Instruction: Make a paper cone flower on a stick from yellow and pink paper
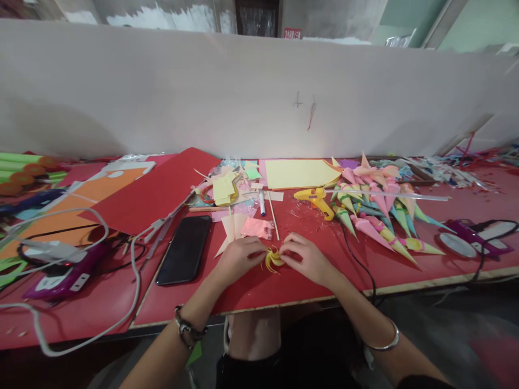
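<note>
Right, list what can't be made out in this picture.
- Yellow curls: head view, too small and blurred to tell whether the left hand and right hand pinch or just touch them.
- Cones: head view, exact count hidden by their overlap.
- Green rolls: head view, ends cut off by the left edge.
- Sign: head view, lettering too small to read surely.

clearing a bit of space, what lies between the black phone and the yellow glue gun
In the head view, going from the phone to the glue gun: cream paper, a pink packet, then a thin stick.
</note>
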Motion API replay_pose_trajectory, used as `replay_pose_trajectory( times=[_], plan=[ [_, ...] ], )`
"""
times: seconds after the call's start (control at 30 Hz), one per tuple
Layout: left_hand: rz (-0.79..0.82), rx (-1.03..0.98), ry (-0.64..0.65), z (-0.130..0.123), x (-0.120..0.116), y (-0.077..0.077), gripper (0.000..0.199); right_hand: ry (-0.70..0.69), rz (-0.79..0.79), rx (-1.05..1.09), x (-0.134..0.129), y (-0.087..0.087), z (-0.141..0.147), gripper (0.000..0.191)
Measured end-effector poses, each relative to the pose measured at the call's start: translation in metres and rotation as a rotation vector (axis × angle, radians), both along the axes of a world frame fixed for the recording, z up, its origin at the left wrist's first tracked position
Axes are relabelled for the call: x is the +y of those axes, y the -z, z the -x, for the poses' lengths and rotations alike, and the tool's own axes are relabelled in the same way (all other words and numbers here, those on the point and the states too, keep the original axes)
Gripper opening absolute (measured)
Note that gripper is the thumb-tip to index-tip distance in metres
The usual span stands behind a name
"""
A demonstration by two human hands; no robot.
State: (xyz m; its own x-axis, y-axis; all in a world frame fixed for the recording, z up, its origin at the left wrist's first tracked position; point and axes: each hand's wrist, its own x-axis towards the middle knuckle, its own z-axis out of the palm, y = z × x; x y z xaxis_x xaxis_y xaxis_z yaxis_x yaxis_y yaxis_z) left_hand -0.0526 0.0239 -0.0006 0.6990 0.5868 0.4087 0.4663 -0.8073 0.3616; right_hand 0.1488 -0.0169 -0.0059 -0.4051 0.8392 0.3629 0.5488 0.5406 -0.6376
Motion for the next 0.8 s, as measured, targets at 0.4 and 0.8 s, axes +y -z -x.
replay_pose_trajectory(
  times=[0.4,0.8],
  plan=[
    [0.155,0.017,0.053,-0.0002,-0.0032,-0.0019,0.012,-0.019,0.074,0.031,-0.001,0.0047,0.0018,0.007],
    [0.156,0.006,0.031,-0.0005,-0.0067,-0.0026,0.012,-0.007,0.059,0.078,-0.0024,0.0054,0.0062,0.009]
  ],
)
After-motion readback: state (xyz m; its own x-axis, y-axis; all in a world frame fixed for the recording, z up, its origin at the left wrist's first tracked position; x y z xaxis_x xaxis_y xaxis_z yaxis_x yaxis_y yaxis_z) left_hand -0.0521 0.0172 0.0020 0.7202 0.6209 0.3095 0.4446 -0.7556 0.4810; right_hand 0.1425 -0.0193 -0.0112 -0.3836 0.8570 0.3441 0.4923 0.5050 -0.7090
